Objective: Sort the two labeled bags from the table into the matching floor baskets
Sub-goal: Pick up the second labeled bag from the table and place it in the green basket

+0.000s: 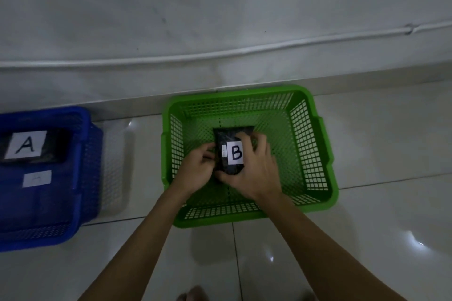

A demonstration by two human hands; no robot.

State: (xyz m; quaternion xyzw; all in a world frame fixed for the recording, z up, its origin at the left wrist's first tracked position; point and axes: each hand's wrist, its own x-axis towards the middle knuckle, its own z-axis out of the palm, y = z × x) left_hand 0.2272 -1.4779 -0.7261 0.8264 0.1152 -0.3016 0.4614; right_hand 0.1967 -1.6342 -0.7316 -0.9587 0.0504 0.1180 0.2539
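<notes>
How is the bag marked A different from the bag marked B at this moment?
The A bag lies untouched in the blue basket; the B bag is gripped by the left hand and right hand inside the green basket. Both are dark with white letter labels.

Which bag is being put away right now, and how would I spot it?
Look at the green basket on the tiled floor, right of the blue basket. Inside it, the left hand and right hand hold a small black bag. Its white label reads B, while the blue basket's bag reads A.
</notes>
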